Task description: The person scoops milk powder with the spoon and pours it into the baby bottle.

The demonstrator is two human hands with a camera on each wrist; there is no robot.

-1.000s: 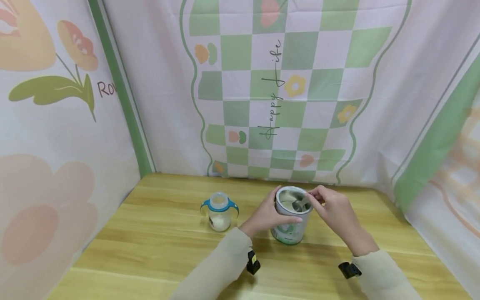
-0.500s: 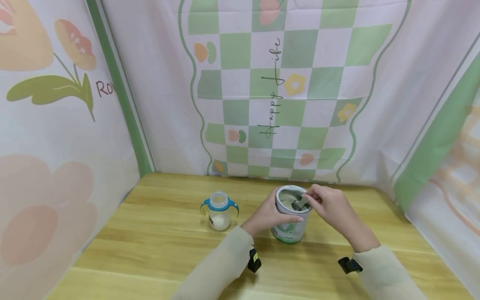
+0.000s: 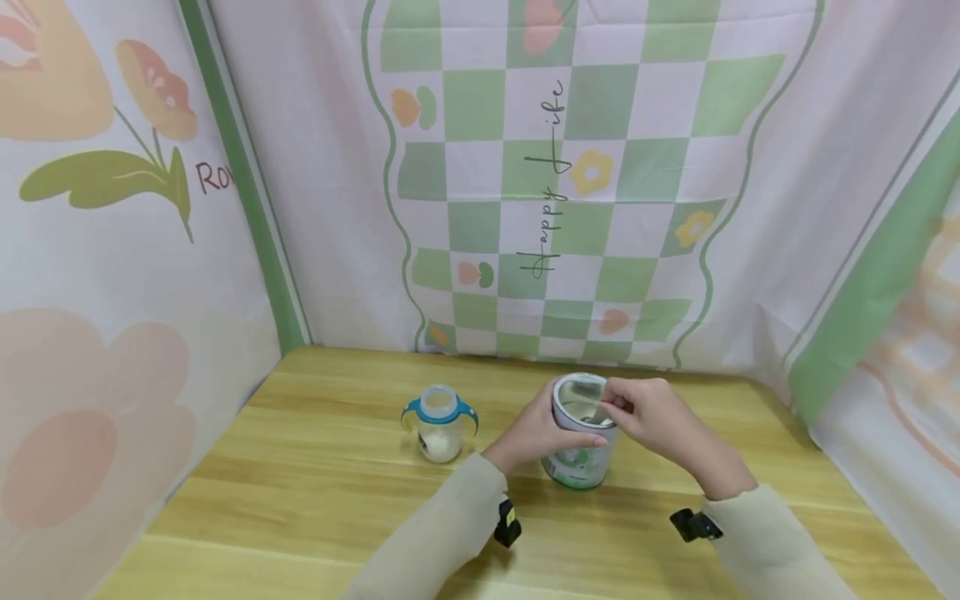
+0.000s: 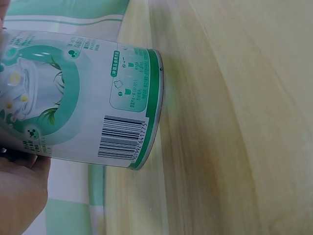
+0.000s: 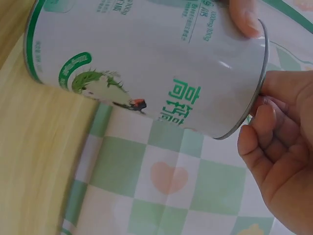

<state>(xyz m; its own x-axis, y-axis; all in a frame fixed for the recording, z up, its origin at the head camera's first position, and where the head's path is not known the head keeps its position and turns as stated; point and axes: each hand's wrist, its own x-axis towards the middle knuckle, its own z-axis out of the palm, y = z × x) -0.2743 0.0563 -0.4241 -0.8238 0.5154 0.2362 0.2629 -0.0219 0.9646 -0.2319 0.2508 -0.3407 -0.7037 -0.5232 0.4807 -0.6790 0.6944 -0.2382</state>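
Right hand (image 3: 651,414) shifted over open white-green can (image 3: 579,454)

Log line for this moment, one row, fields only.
left hand: grips tin side | right hand: fingers at tin's open rim | tin: upright on table | handled cup: left, untouched

A formula tin (image 3: 579,433) stands upright on the tabletop (image 3: 315,500), right of centre and towards the back. A two-handled baby bottle (image 3: 439,421) stands to its left, well apart. The left hand (image 3: 534,433) is on the tin's left side; the right hand (image 3: 660,417) is at its open top, from the right. A printed cloth backdrop (image 3: 570,183) hangs behind the tabletop.
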